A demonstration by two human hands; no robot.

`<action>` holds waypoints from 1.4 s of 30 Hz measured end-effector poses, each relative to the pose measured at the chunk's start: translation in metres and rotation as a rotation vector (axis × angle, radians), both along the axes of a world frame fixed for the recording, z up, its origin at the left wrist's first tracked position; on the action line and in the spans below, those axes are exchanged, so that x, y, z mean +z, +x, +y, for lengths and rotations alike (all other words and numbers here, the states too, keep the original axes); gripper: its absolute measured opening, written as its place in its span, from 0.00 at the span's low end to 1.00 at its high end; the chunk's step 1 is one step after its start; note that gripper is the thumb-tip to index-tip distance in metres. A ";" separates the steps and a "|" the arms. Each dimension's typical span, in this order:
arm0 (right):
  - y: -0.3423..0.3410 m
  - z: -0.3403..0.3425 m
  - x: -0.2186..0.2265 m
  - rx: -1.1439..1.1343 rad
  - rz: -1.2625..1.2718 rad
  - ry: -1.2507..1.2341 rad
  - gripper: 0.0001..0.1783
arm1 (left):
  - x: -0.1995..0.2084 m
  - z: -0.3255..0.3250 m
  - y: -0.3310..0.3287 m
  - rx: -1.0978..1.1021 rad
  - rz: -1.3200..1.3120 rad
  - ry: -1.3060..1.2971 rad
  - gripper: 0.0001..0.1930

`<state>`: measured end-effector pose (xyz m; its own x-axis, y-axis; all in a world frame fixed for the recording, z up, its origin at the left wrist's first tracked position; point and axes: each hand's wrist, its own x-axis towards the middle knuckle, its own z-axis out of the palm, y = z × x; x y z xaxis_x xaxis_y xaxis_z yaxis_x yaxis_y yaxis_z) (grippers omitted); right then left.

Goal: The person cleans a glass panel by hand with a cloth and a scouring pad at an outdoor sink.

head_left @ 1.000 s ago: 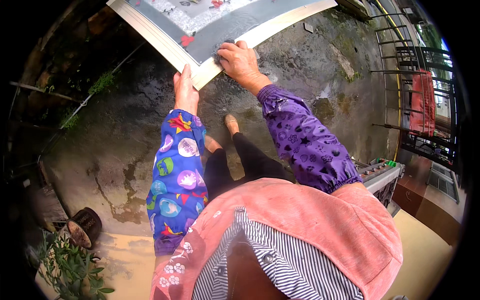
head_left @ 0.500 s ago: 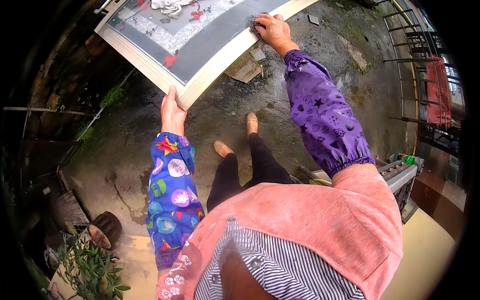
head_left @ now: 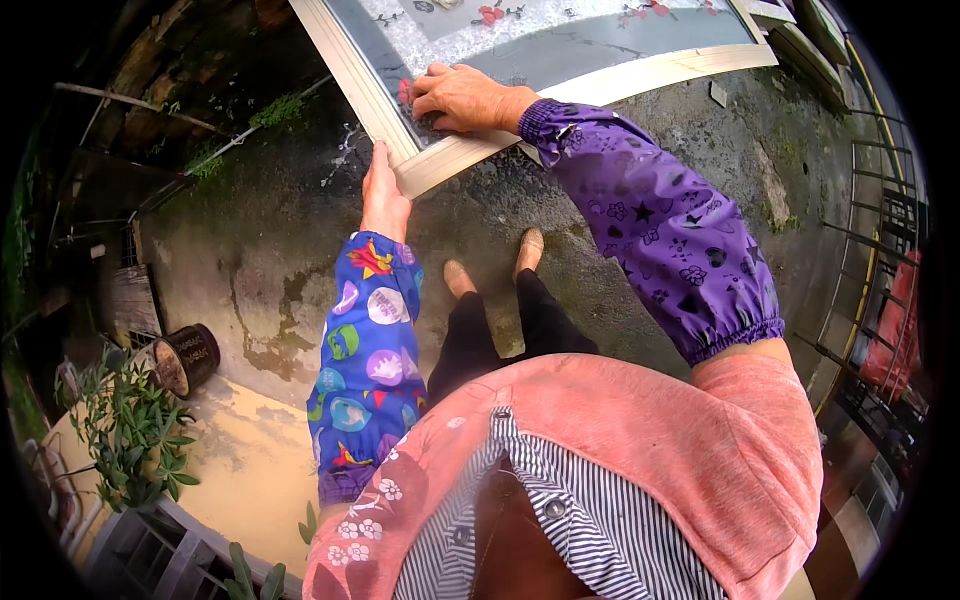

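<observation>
A framed glass panel (head_left: 575,128), with a cream-coloured frame and a grey, red-flowered pane, is held out in front of me. My left hand (head_left: 384,200) grips the frame's near left corner, its thumb along the outer edge. On the pane, just inside that corner, my right hand (head_left: 472,100) is pressed down with curled fingers. A dark scouring pad (head_left: 428,122) shows only in part beneath those fingers. A pale cloth lies at the top of the pane, mostly cut off by the view.
Damp concrete ground (head_left: 260,250) spreads around my feet. Metal railings (head_left: 875,240) with a red cloth (head_left: 890,330) stand at the right. A dark plant pot (head_left: 187,358) and leafy plants (head_left: 130,430) sit at the lower left, near a grey slatted piece (head_left: 190,560).
My right hand has moved with the scouring pad from the frame's near edge, leftward to the near left corner of the pane. The panel appears further right in view.
</observation>
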<state>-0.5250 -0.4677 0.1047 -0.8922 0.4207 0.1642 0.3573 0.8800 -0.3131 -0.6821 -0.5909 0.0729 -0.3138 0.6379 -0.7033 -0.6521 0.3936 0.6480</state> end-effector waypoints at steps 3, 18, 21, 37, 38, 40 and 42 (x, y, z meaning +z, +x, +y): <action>-0.004 0.000 0.011 0.124 -0.040 -0.037 0.10 | -0.021 -0.005 -0.027 0.053 0.128 -0.006 0.26; -0.090 0.042 -0.013 -0.135 0.128 0.089 0.14 | -0.015 -0.004 -0.018 0.035 0.249 -0.021 0.25; -0.056 0.008 -0.010 0.192 0.059 -0.017 0.13 | -0.007 -0.007 -0.019 0.060 0.262 -0.062 0.25; -0.126 0.054 -0.009 -0.179 0.005 0.180 0.15 | -0.016 -0.023 -0.037 -0.054 0.248 -0.040 0.38; -0.101 0.049 -0.013 -0.089 0.049 0.085 0.15 | -0.008 -0.012 -0.024 -0.054 0.253 -0.064 0.38; -0.055 0.021 -0.009 0.044 0.079 -0.005 0.11 | 0.014 -0.003 -0.002 -0.043 0.277 -0.113 0.35; -0.032 -0.006 0.004 0.196 0.085 -0.062 0.11 | 0.009 -0.005 -0.005 -0.025 0.230 -0.010 0.26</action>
